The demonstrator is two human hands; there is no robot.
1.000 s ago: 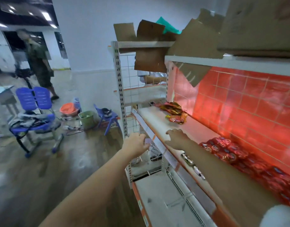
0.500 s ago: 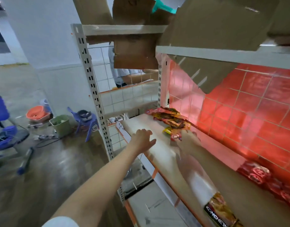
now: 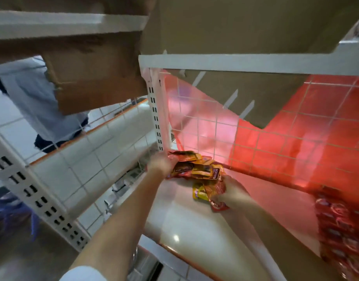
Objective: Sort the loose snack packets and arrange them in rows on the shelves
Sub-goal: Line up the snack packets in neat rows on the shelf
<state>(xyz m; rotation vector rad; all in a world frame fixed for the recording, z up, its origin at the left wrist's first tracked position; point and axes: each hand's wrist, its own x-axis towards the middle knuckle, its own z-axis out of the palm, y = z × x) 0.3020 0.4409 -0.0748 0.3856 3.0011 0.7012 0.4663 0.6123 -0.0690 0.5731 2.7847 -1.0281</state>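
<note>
Snack packets lie heaped in the far left corner of the white shelf, hard against the slotted upright and the red-lit wire-grid back; the pile's long axis runs from that corner out toward the front right. On its left edge the left hand sits, fingers curled into the heap and seemingly gripping a dark packet, though blur hides the tips. On the near right the right hand pinches a red packet at the pile's front end, so it is the nearer hand. Further right, red packets stand in rows. Half a second ago both hands were short of the pile, holding nothing
</note>
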